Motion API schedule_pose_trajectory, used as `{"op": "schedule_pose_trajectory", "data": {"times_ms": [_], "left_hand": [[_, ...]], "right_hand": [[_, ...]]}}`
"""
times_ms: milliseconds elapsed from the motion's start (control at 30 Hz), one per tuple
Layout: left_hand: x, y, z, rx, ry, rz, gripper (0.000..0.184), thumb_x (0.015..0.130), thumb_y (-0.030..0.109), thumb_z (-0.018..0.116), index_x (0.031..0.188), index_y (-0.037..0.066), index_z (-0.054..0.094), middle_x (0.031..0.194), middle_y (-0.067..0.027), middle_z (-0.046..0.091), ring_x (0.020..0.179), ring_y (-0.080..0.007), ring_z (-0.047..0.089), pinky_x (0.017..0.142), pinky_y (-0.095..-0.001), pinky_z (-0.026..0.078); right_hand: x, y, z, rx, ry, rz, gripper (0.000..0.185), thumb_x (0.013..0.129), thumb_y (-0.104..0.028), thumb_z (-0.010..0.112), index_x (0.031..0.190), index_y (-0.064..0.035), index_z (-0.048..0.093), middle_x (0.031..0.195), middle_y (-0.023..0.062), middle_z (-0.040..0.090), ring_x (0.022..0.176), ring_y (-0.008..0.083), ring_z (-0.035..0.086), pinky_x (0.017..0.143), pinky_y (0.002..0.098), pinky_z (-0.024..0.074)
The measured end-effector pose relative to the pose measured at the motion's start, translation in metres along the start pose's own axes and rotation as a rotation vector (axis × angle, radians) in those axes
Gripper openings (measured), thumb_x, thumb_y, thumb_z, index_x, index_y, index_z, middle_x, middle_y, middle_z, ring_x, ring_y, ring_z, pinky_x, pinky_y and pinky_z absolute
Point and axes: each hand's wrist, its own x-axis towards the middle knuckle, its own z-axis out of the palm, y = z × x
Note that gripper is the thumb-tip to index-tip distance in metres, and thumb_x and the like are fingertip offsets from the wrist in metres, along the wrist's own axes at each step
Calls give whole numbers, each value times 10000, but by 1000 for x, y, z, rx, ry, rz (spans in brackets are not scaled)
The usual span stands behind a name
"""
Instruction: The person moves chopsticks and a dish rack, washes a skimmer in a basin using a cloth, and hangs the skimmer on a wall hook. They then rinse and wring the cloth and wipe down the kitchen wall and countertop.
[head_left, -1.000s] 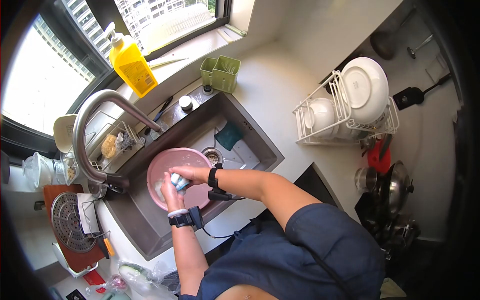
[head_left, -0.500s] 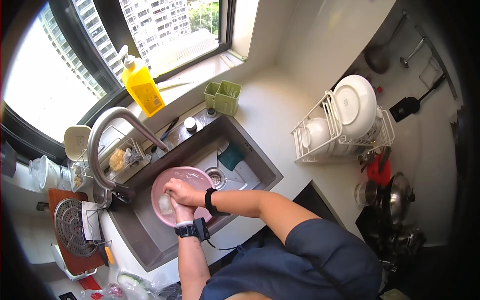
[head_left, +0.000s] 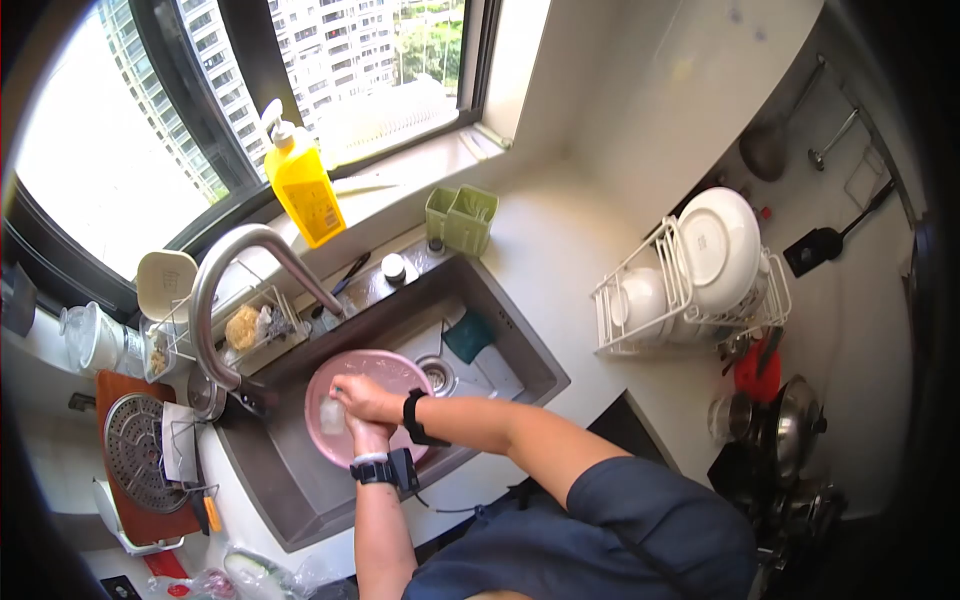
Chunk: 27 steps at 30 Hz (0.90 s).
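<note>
A pink basin [head_left: 415,372] stands in the grey sink, with liquid in it. Over the basin my two hands are pressed together. My left hand [head_left: 368,436] comes up from below, closed around a whitish translucent object [head_left: 331,412] whose kind I cannot make out. My right hand [head_left: 366,398] lies across it from the right, fingers curled near the object's top end; whatever they grip is hidden. Both wrists wear black straps. To the left of the basin hangs the spray head of the curved faucet [head_left: 258,398].
A yellow pump bottle [head_left: 305,190] stands on the sill. Green holders [head_left: 462,218] sit behind the sink [head_left: 290,515]. A white dish rack [head_left: 640,335] with plates and bowls is on the right. A brown board [head_left: 125,505] with a perforated metal disc is at left.
The camera view has shifted slightly, so the surroundings sit a little lower. My hands stay together over the basin, with the right fingers slightly repositioned.
</note>
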Motion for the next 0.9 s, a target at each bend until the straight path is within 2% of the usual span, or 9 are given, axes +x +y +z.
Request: {"op": "schedule_pose_trajectory", "data": {"times_ms": [167,567,633,667,700,767,800,833,900], "left_hand": [[6,-8,-1,-36,-70,17,578,753,699,481,972,165,520,909,-32,577,830,-203,566,763,-390,466],[-6,-17,12,-140,56,-9,547,797,654,452,995,149,520,933,-41,576,860,-220,574,760,-396,472],[-6,-19,17,-106,46,-4,789,619,839,450,992,147,520,925,-40,570,861,-221,558,786,-426,462],[-8,-20,20,-132,39,4,692,708,775,443,991,148,524,915,-38,578,854,-219,568,786,-424,464],[0,-20,19,-132,29,8,692,708,775,443,991,148,524,915,-38,578,854,-219,568,786,-424,464],[16,-23,4,-113,122,-35,507,818,615,441,1000,151,529,944,-41,582,875,-216,574,804,-427,458],[10,-21,13,-129,109,-62,352,860,460,417,967,154,553,869,-32,605,781,-219,601,713,-394,496],[8,-19,19,-128,109,-57,352,860,460,417,967,154,553,869,-32,605,781,-219,601,713,-394,496],[3,-14,26,-85,95,-85,264,859,416,434,867,185,562,766,13,597,678,-200,606,580,-351,511]], "right_hand": [[5,8,2,-106,-73,-15,256,866,-264,518,838,-10,542,839,246,589,838,435,547,719,483,437],[3,17,4,-192,-150,74,325,894,-311,469,821,-7,557,832,241,595,826,429,553,721,487,431],[1,8,-4,-198,-135,75,324,896,-310,466,821,-8,558,829,242,594,825,427,554,717,486,430],[-1,3,-9,-199,-110,57,315,895,-303,472,824,-9,557,821,235,593,821,425,554,709,481,430],[1,4,-11,-203,-105,49,315,895,-303,472,824,-9,557,821,235,593,821,425,554,709,481,430],[2,20,-8,-79,-41,52,304,891,-295,486,829,-6,554,815,223,595,816,422,554,702,472,433],[2,27,-7,-21,33,39,285,890,-280,492,841,-7,555,823,218,592,813,424,547,692,460,436],[0,30,-10,-54,89,19,278,903,-266,478,843,-8,562,781,194,602,746,350,585,643,406,450],[3,41,-14,298,61,194,282,920,-257,458,849,-8,568,739,130,604,686,222,589,597,339,450]]}}
